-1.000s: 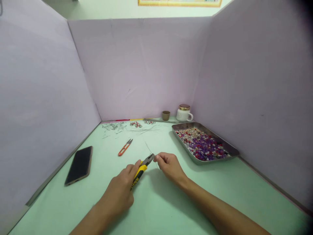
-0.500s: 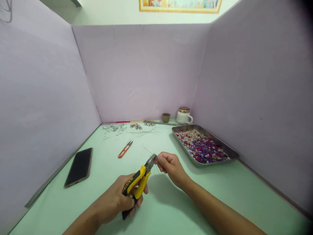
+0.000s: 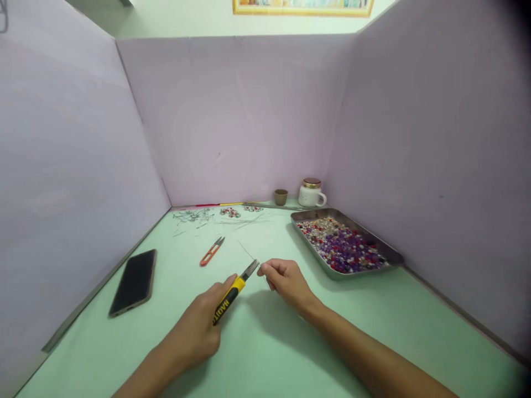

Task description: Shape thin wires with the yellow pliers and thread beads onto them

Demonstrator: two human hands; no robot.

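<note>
My left hand (image 3: 203, 323) is wrapped around the handles of yellow and black pliers (image 3: 235, 290), now seen edge-on. Their metal jaws point up and right, close to the fingertips of my right hand (image 3: 287, 282). That hand is closed in a pinch on a thin wire (image 3: 246, 250). One end of the wire sticks out up and left past the jaws, and another bit hangs below my right fingers. Whether the jaws bite on the wire is too small to tell.
Orange thread snips (image 3: 212, 251) lie ahead, and a phone (image 3: 134, 282) lies at left. A metal tray (image 3: 319, 260) of mixed beads stands at right. Wire scraps (image 3: 193, 215), beaded pieces (image 3: 230, 212), a small brown cup (image 3: 281, 197) and a lidded white mug (image 3: 309, 195) are along the back wall.
My left hand has rolled the pliers over, so their handles now show edge-on instead of spread. The jaws and my right fingertips have shifted slightly left, and the wire has swung with them.
</note>
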